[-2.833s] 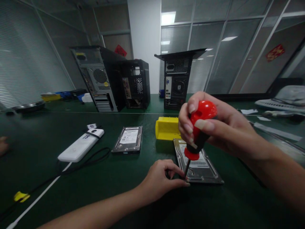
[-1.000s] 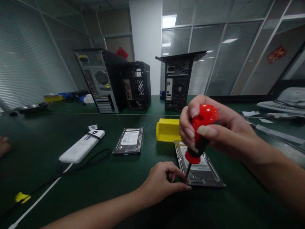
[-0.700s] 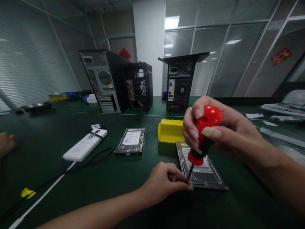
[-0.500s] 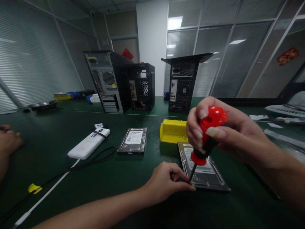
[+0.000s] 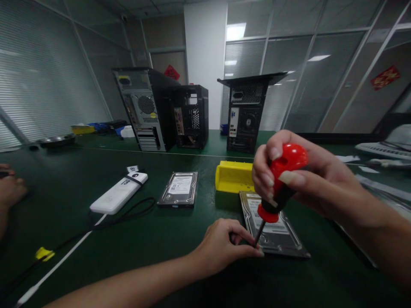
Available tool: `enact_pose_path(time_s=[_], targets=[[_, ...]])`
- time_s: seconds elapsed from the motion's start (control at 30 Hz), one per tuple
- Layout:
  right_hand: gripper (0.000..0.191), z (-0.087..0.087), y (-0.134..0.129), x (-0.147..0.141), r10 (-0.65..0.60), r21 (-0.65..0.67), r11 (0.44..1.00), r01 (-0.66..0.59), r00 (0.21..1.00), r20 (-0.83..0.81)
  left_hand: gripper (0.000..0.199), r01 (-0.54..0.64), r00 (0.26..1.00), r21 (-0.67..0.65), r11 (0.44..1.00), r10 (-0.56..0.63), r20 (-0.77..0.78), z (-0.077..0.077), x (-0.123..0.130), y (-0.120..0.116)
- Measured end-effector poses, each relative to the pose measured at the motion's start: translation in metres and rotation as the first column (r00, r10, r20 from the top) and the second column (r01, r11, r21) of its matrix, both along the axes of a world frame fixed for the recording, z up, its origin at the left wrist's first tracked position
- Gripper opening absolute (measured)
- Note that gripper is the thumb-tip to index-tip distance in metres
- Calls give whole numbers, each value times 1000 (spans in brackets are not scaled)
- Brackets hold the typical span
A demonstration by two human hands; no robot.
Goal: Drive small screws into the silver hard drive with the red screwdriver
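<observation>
A red and black screwdriver (image 5: 282, 179) is gripped by its handle in my right hand (image 5: 321, 179), tilted with its shaft pointing down to the near left corner of a hard drive (image 5: 276, 233). At that corner the thumb and forefinger of my left hand (image 5: 221, 241) pinch together around the screwdriver's tip. Whatever else they hold there is too small to make out. The drive lies label up on the green table (image 5: 180, 239). A second hard drive (image 5: 180, 190) lies label up further left, touched by neither hand.
A yellow bin (image 5: 233, 177) sits just behind the nearer drive. On the left are a white power bank (image 5: 118, 194) with cables and another person's hand (image 5: 11, 188). Computer cases (image 5: 154, 107) stand at the back, one (image 5: 245, 115) right of centre. Papers and cables lie at the right.
Both my hands and the screwdriver keep nearly the same place and pose. The other person's hand at the left edge has shifted slightly left.
</observation>
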State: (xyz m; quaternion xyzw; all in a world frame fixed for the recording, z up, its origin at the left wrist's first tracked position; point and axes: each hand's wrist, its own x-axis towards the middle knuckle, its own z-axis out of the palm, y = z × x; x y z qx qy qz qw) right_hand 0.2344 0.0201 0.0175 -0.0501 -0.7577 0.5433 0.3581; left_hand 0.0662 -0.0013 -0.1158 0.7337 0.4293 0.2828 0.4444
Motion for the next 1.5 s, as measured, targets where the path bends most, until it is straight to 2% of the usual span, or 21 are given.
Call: enact_pose_path(time_s=[0.47,0.67,0.87,1.13,1.3,1.43,1.5], targets=[[14,0,2,1,-36,-23,999,36,999,22,33,13,1000,46,999,-13,-7,-7,-1,3],[21,2,11,2,58,-110,992,-56,998,11,31,4,1000,48,999,-4,-1,-8,0,3],[17,3,3,1,-42,-101,994,46,998,37,31,10,1000,30,999,-10,-9,-4,-1,1],[14,2,4,-1,-44,-59,997,47,998,46,35,-66,998,59,996,65,21,-4,1,0],[18,1,5,-3,-64,-77,995,67,997,33,32,-58,997,17,998,57,51,-5,1,1],[30,4,4,-2,-43,-115,992,46,999,30,31,-35,997,-3,999,35,67,-5,0,2],[27,5,3,-1,-63,-122,990,67,997,34,31,-32,998,0,999,32,57,-4,0,2]])
